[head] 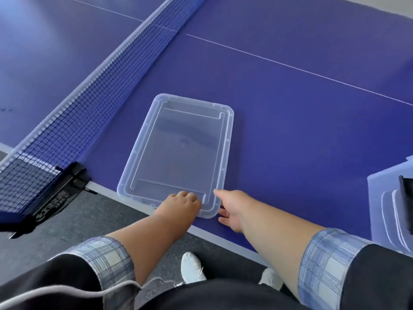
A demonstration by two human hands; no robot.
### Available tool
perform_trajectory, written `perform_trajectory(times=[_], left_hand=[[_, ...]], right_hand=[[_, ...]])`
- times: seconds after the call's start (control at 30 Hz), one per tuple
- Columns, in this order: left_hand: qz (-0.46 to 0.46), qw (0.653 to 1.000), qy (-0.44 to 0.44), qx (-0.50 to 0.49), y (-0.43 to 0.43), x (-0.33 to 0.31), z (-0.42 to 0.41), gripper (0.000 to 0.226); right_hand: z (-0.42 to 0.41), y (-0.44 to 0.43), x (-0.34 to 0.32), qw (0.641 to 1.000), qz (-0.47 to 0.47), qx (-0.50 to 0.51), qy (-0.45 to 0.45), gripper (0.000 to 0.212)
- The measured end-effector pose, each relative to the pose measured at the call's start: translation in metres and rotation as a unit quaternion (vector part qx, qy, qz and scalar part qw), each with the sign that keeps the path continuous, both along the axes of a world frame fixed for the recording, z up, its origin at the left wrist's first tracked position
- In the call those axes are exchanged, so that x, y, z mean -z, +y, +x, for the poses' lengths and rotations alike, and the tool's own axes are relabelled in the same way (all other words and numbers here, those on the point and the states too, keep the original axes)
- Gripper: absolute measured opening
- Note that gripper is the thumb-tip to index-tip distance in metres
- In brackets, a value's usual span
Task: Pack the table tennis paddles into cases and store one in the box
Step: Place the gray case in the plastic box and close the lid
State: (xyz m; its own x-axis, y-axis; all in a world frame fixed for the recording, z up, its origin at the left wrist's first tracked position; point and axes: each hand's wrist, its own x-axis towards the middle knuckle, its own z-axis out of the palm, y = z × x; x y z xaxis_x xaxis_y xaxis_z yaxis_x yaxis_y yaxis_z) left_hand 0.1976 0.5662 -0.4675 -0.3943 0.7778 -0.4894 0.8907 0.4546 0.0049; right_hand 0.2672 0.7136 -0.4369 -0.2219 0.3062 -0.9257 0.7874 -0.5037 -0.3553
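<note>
Clear flat rectangular plastic lid (178,148) at the near edge of the blue table-tennis table (290,108), left hand (178,204) curled over its near rim, right hand (230,211) pinching its corner between thumb and fingers, apparently for carrying to the translucent plastic box (380,193) at far right.

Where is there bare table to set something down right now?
Widest free patch: blue table between the clear lid and the box at the right edge, running back past the white line. A narrower strip lies between lid and net. Crowded: the lid's near edge, where the left hand and right hand grip it.
</note>
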Motion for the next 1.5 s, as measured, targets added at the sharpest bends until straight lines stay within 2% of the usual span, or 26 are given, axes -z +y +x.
perform_trajectory(times=[0.1, 0.17, 0.27, 0.37, 0.57, 0.93, 1.1, 1.17, 1.5], left_hand=[[0.027, 0.999, 0.018, 0.034, 0.007, -0.011, 0.001, 0.039], [0.062, 0.997, 0.008, 0.038, 0.017, -0.028, 0.004, 0.042], [0.116, 0.992, -0.005, 0.046, 0.036, -0.059, 0.005, 0.043], [0.172, 0.983, -0.012, 0.056, 0.056, -0.09, -0.001, 0.036], [0.258, 0.962, -0.019, 0.09, 0.111, -0.15, 0.008, 0.032], [0.309, 0.94, -0.026, 0.145, 0.23, -0.218, 0.097, 0.035], [0.3, 0.94, -0.023, 0.16, 0.298, -0.227, 0.171, 0.032], [0.294, 0.942, -0.03, 0.159, 0.327, -0.226, 0.207, 0.031], [0.205, 0.965, -0.073, 0.144, 0.468, -0.209, 0.408, 0.034]], right_hand=[[0.005, 0.001, -0.004, 1.0, 0.03, -0.002, 0.003, 0.033], [0.011, 0.003, -0.01, 0.998, 0.015, 0.05, 0.022, 0.032], [0.014, 0.009, -0.03, 0.973, -0.025, 0.176, 0.146, 0.018], [0.02, 0.028, -0.061, 0.951, -0.016, 0.188, 0.245, 0.02], [0.06, 0.073, -0.112, 0.902, -0.019, 0.24, 0.357, 0.013], [0.177, 0.176, -0.173, 0.844, 0.115, 0.359, 0.381, 0.031], [0.259, 0.245, -0.185, 0.823, 0.127, 0.387, 0.395, 0.021], [0.298, 0.277, -0.184, 0.828, 0.132, 0.375, 0.396, 0.02], [0.489, 0.437, -0.156, 0.903, 0.086, 0.278, 0.317, 0.024]])
